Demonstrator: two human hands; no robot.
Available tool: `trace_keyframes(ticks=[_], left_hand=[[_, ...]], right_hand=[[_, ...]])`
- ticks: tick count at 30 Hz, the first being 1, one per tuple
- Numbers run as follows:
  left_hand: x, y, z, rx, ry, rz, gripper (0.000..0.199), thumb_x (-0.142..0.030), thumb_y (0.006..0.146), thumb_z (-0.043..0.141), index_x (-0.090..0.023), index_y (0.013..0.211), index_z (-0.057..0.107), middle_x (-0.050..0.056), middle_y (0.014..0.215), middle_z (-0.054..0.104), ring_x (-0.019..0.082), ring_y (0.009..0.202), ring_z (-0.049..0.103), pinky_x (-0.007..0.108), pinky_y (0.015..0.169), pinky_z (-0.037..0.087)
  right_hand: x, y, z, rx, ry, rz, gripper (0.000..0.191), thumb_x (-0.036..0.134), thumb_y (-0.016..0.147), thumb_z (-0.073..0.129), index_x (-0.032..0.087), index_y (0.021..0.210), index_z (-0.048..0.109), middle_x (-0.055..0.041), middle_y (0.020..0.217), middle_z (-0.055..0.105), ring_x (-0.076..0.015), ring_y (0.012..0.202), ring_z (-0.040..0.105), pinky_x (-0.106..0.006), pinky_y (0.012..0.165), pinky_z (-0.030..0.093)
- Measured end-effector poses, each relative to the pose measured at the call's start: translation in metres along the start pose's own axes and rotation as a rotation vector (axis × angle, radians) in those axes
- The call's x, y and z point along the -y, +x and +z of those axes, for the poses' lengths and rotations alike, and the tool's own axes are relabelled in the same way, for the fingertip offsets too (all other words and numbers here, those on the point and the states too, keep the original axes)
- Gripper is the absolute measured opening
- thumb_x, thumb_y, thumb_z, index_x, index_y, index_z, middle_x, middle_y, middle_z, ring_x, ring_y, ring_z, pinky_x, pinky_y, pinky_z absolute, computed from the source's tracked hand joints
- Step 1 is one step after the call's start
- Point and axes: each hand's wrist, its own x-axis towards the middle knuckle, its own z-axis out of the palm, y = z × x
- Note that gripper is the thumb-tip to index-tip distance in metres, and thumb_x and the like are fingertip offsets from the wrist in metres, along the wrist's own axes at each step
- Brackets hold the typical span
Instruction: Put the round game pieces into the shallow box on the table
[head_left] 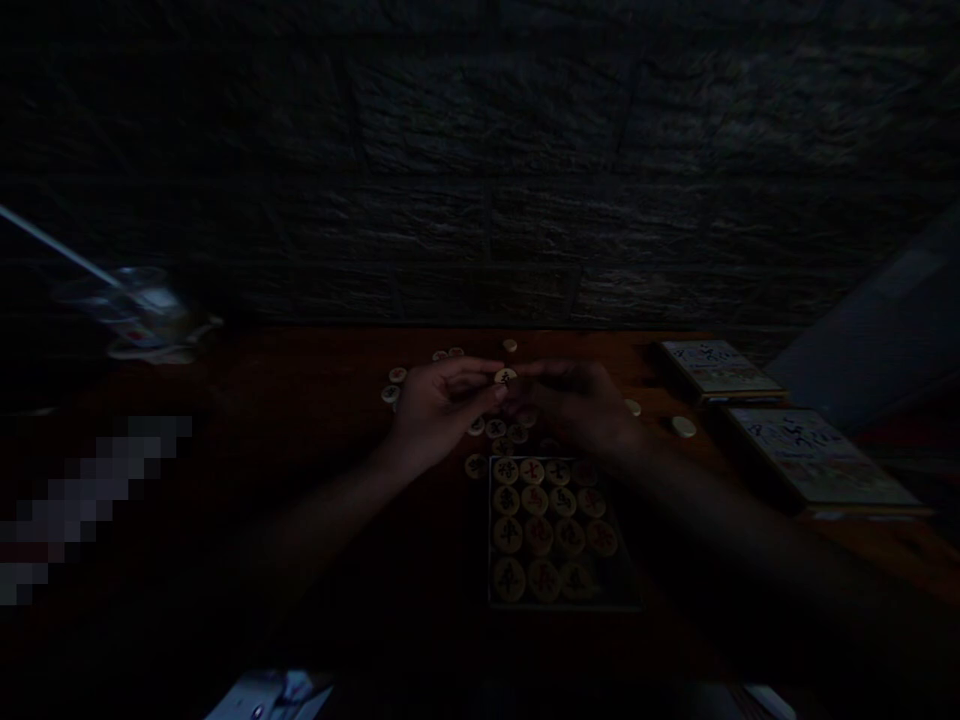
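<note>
Both forearms (337, 515) angle inward; left hand (439, 405) and right hand (589, 400) nearly meet, fingers (472, 366) bent.

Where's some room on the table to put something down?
The table looks bare between the clear cup and the loose pieces. The tray has a little room in its near right corner. It's crowded between the left hand and right hand and by two boxes.

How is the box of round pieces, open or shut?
Open: the box has no lid on, showing round pieces in rows.

fingers (480, 366) gripping round piece (506, 376), tray (616, 584) nearby
</note>
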Motion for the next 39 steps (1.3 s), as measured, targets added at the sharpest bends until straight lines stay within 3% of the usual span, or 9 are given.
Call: trace_keyframes(ticks=[5,16,23,29,36,39], left_hand=[[-0.003,-0.001,0.002,-0.021,-0.112,-0.063,0.024,-0.028,0.082,0.083,-0.016,0.101,0.079,0.007,0.092,0.083,0.019,0.078,0.080,0.031,0.076,0.066],[-0.006,-0.005,0.007,-0.052,-0.116,-0.088,0.021,-0.030,0.076,0.087,-0.016,0.090,0.079,0.006,0.084,0.082,0.020,0.071,0.079,0.034,0.072,0.068],[-0.007,-0.006,0.007,-0.026,0.071,0.032,0.016,-0.022,0.076,0.086,-0.017,0.090,0.080,0.006,0.089,0.083,0.019,0.079,0.079,0.028,0.072,0.065],[-0.005,-0.006,0.005,-0.019,0.078,0.045,0.018,-0.020,0.075,0.086,-0.017,0.090,0.079,0.006,0.090,0.082,0.019,0.082,0.079,0.027,0.075,0.064],[-0.010,-0.005,0.006,-0.071,-0.076,-0.114,0.023,-0.033,0.078,0.086,-0.017,0.092,0.080,0.007,0.087,0.082,0.021,0.076,0.079,0.033,0.075,0.066],[-0.009,-0.004,0.007,-0.091,-0.124,-0.121,0.022,-0.034,0.077,0.087,-0.017,0.090,0.080,0.006,0.085,0.082,0.020,0.074,0.079,0.035,0.076,0.067]], right_hand=[[-0.004,-0.001,-0.001,0.005,-0.063,-0.086,0.034,0.040,0.078,0.086,0.019,0.105,0.082,-0.0057,0.085,0.081,-0.0173,0.074,0.075,-0.029,0.071,0.060],[-0.001,-0.002,0.001,-0.087,-0.196,-0.147,0.032,0.049,0.078,0.085,0.018,0.085,0.083,-0.0039,0.070,0.076,-0.0117,0.055,0.063,-0.022,0.052,0.049],[0.000,-0.006,0.000,-0.123,-0.314,-0.132,0.034,0.050,0.074,0.088,0.017,0.080,0.081,-0.0029,0.066,0.074,-0.0118,0.053,0.061,-0.021,0.048,0.045],[0.000,-0.007,0.002,-0.100,-0.306,-0.129,0.037,0.053,0.076,0.086,0.016,0.081,0.081,-0.0036,0.067,0.074,-0.0116,0.054,0.061,-0.021,0.050,0.046],[0.006,-0.006,0.003,-0.062,-0.262,-0.123,0.037,0.052,0.083,0.080,0.015,0.088,0.082,-0.0047,0.072,0.075,-0.0122,0.059,0.063,-0.023,0.054,0.049],[0.004,-0.005,0.002,-0.054,-0.257,-0.124,0.034,0.049,0.085,0.079,0.016,0.093,0.082,-0.0052,0.076,0.077,-0.0132,0.062,0.066,-0.023,0.057,0.052]])
